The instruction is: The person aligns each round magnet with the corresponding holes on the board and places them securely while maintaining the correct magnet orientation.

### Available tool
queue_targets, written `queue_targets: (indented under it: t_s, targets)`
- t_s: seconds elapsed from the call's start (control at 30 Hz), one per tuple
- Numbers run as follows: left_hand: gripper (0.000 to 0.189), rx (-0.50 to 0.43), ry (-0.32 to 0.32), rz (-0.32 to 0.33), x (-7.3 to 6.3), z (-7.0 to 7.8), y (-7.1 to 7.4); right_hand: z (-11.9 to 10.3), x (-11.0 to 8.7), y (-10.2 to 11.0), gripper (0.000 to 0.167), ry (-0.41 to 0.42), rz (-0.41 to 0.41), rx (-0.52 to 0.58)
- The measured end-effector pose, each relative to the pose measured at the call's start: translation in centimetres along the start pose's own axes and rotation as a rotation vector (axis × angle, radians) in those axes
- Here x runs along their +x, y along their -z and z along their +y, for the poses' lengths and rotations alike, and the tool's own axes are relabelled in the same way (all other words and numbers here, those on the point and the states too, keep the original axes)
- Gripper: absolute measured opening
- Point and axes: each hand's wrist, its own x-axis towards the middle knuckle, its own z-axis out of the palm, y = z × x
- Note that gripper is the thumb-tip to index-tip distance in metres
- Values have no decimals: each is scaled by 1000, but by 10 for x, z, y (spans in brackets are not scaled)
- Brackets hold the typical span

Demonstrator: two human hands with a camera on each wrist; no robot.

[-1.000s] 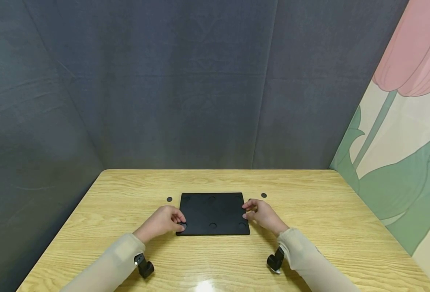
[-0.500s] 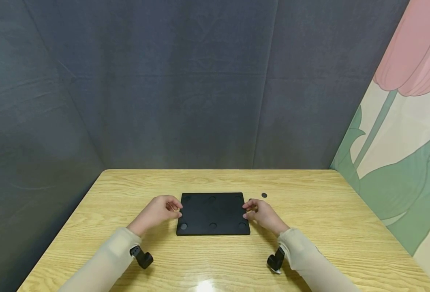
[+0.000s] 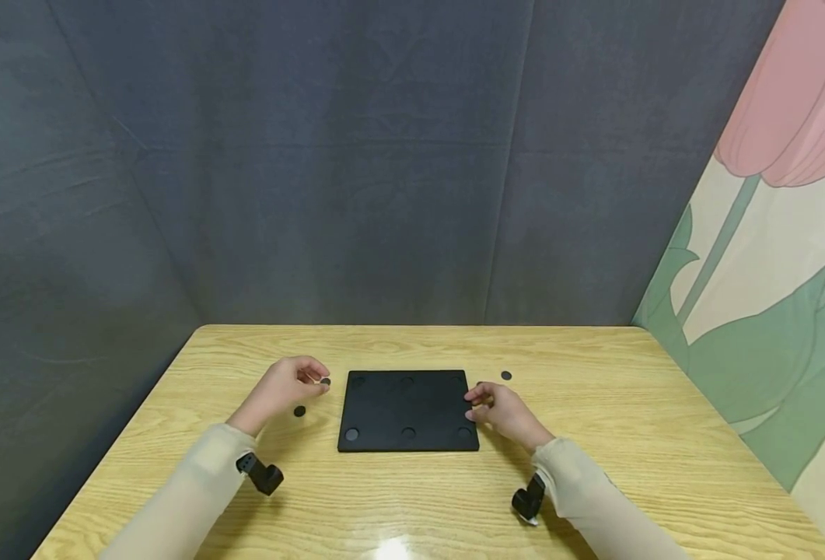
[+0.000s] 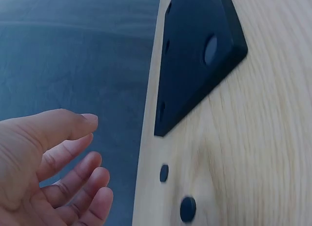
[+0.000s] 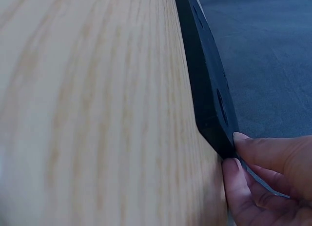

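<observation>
A flat black board (image 3: 409, 404) with several round recesses lies on the wooden table. One dark disc (image 3: 352, 435) sits in its near left recess. To the board's left, my left hand (image 3: 284, 389) hovers with loosely bent fingers and a gap between thumb and fingertips. A small dark disc (image 3: 325, 382) shows at those fingertips in the head view; a second disc (image 3: 300, 411) lies nearer, below the hand. Both rest on the table in the left wrist view, apart from the fingers. My right hand (image 3: 501, 412) holds the board's right edge between thumb and fingers.
Another dark disc (image 3: 506, 376) lies behind my right hand, and a dark edge peeks out past its fingers. A dark blue curtain (image 3: 356, 171) hangs behind the table (image 3: 412, 498). Tulip-patterned fabric (image 3: 769, 327) closes off the right side.
My left hand has left the near left recess, where the disc stays, and moved back and left to the loose discs. A disc it covered before now shows. My right hand keeps its place.
</observation>
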Motion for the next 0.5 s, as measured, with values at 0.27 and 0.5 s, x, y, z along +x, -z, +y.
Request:
queue_targets:
  t_s: [0.27,0.5]
  targets:
    - [22,45,19,53,3,-20,7,-2,-2,0,23,0,2,6]
    - [24,41,43,36,2,-32,10,-1,-1,0,22,3,5,1]
